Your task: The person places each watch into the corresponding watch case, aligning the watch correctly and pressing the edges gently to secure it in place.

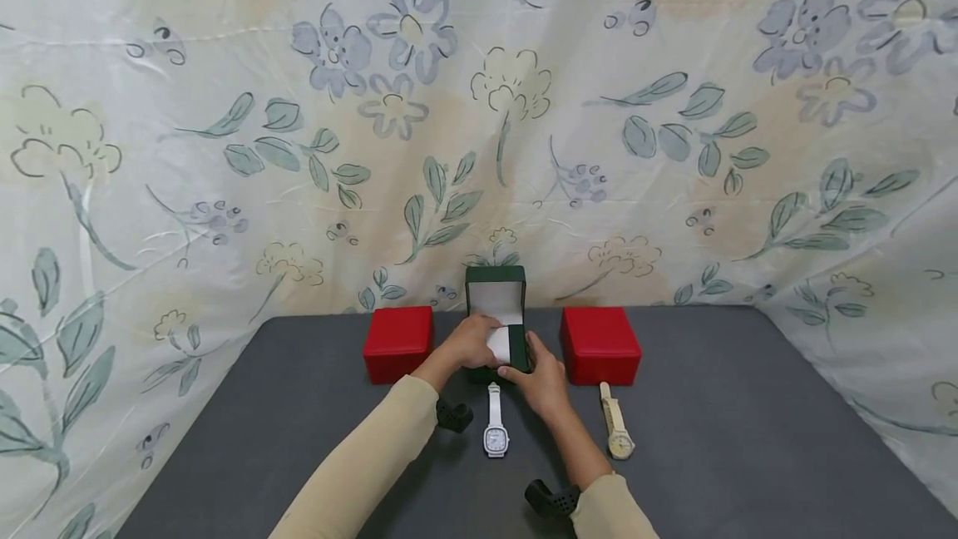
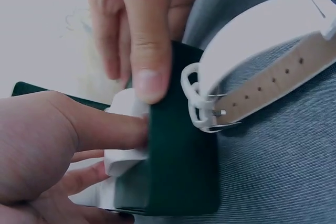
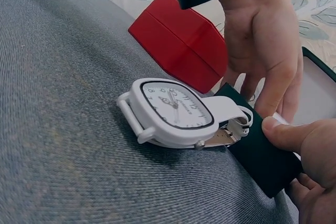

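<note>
The left hand point(image 1: 470, 341) pinches a rounded white cushion point(image 1: 499, 345), the right hand point(image 1: 546, 378) grips the near-facing green box point(image 1: 518, 348), white watch point(image 1: 496, 431) lying near-to-far.

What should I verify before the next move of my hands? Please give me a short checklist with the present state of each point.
1. Raised lid of the square dark green box open: ok.
2. Box steadied: ok; the right hand grips its near edge.
3. White padded cushion grasped: ok; the left hand pinches it.
4. Cushion completely free of the box: cannot tell; the fingers hide part of it.
5. White wristwatch with rounded-square case on the cushion: not ok; it lies on the grey ribbed tabletop, in front of the box.
6. Cream-yellow wristwatch away from both hands: ok; it lies before the right-hand red box.
</note>
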`<action>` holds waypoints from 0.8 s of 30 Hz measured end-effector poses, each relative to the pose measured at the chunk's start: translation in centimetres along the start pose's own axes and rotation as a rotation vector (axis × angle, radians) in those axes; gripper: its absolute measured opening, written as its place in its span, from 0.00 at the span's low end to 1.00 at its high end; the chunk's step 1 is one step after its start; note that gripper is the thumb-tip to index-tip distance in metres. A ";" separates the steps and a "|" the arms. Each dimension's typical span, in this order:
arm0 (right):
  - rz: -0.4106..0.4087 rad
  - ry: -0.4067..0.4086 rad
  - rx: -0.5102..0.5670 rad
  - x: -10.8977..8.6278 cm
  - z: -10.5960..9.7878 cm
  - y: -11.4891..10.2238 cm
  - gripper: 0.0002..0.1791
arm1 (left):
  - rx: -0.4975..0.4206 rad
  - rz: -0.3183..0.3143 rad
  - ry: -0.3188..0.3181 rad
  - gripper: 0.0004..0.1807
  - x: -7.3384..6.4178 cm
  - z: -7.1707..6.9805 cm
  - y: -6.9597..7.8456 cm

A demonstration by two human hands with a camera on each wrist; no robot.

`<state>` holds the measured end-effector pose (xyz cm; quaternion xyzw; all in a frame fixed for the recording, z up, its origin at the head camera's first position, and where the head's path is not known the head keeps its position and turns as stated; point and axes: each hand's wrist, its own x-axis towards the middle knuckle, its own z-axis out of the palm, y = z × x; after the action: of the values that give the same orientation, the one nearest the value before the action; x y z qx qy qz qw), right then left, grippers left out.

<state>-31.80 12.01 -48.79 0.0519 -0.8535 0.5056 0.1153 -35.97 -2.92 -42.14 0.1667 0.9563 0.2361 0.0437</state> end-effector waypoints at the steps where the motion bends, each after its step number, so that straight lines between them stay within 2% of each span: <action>1: 0.003 -0.001 0.001 0.0 0.0 0.0 0.46 | 0.001 0.004 0.006 0.34 0.0 -0.2 0.0; 7: 0.019 -0.010 0.011 0.2 0.1 -0.1 0.47 | -0.023 0.011 0.026 0.36 -0.2 -1.5 0.4; 12: 0.031 -0.014 0.011 0.1 0.2 0.0 0.47 | -0.083 0.020 0.070 0.36 -1.5 -1.9 0.3; 17: 0.035 -0.010 -0.004 0.0 0.3 0.0 0.47 | -0.249 0.048 0.123 0.35 -3.1 -2.1 -0.4; 19: 0.032 -0.007 -0.013 0.0 0.3 0.0 0.47 | -0.320 0.066 0.128 0.36 -3.7 -2.2 -0.7; 24: 0.021 -0.001 -0.027 -0.1 0.4 0.1 0.46 | -0.422 0.114 0.117 0.36 -5.3 -1.8 -2.0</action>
<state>-31.75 11.70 -49.07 0.0417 -0.8608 0.4950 0.1105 -31.90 -7.18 -41.46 0.1938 0.8756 0.4425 0.0085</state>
